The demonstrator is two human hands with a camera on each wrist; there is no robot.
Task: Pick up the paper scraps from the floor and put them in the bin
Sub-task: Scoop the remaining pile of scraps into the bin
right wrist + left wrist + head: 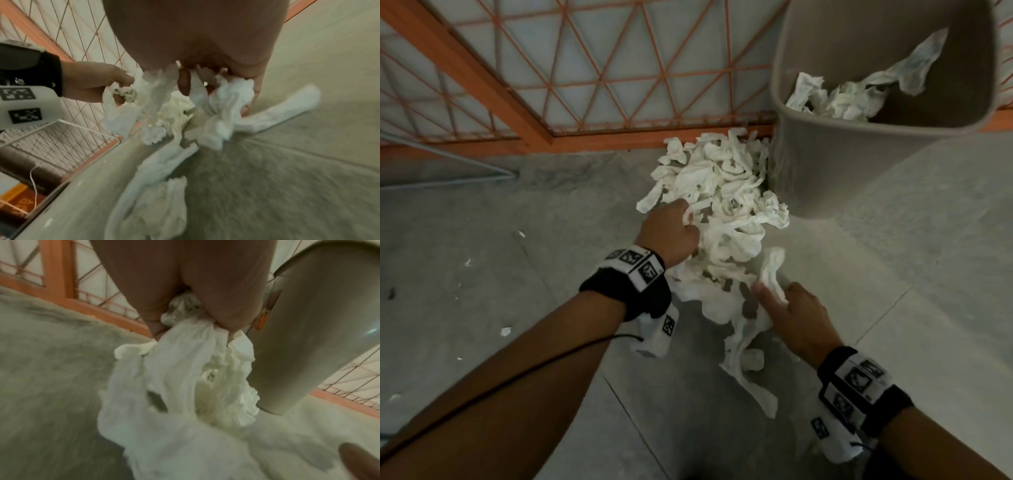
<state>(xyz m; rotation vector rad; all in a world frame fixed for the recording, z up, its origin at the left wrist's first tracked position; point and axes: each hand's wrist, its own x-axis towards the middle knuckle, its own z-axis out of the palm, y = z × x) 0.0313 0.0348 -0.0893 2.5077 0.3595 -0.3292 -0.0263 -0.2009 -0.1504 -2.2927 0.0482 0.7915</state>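
My left hand point(671, 233) is clenched around a wad of soft, crinkled white paper scraps point(722, 192), fingers buried in the left edge of the heap. My right hand point(796, 317) pinches limp torn strips at the heap's near side, some trailing down. The ragged pile lies on the smooth grey floor point(517, 274), touching the base of the matte beige plastic bin point(825, 164) at far right, which already holds crumpled scraps.
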